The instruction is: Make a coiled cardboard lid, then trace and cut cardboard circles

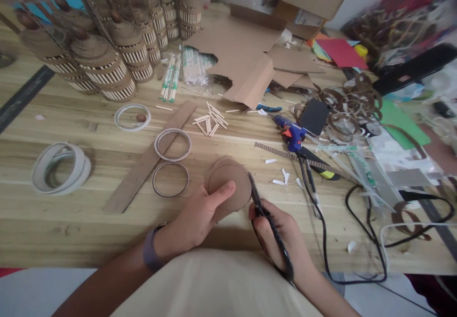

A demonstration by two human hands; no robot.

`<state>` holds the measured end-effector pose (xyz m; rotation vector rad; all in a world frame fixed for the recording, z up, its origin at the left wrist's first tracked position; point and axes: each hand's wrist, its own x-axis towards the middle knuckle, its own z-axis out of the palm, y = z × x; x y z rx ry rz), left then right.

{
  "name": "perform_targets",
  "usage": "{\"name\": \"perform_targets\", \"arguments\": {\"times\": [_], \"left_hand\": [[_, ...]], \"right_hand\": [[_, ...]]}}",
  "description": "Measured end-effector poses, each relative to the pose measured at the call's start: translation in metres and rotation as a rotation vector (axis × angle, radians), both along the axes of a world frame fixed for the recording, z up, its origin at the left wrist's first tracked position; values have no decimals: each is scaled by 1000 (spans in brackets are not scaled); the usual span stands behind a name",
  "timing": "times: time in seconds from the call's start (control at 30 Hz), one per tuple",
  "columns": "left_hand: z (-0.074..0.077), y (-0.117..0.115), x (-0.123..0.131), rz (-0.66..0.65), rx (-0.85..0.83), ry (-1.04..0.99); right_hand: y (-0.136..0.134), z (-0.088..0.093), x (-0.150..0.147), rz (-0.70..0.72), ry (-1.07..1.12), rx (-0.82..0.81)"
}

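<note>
My left hand (203, 212) grips a brown cardboard piece (231, 179), thumb on top. A round outline is drawn on the cardboard. In my right hand (282, 233) are black-handled scissors (270, 222); their blades meet the right edge of the cardboard. Left of the cardboard, two thin rings lie on the wood, a white one (157, 141) partly over a long cardboard strip (143, 176) and a darker one (154, 191) just below it. The fingers of my left hand beneath the cardboard are hidden.
Slatted cylindrical lantern-like objects (102, 62) stand at the back left. White rings (37, 176) lie at the left. Matchstick-like sticks (208, 125) and cardboard sheets (246, 45) are ahead. A blue glue gun (294, 136), its black cable (324, 241) and curled brown strips (339, 122) occupy the right.
</note>
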<state>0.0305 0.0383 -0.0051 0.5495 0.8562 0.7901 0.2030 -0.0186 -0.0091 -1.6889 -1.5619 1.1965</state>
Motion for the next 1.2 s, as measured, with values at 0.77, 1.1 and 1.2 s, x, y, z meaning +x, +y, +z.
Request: {"name": "perform_targets", "arguments": {"times": [0.77,1.1,1.2], "left_hand": [[-1,-2,-3,-18,97,311],[-7,-3,-3,-11,101,302],[-6,-3,-3,-12,101,275]], "right_hand": [[1,3,3,42,124,-126],[-2,4,2,25,151,-131],[-1,4,3,28,127,-127]]}}
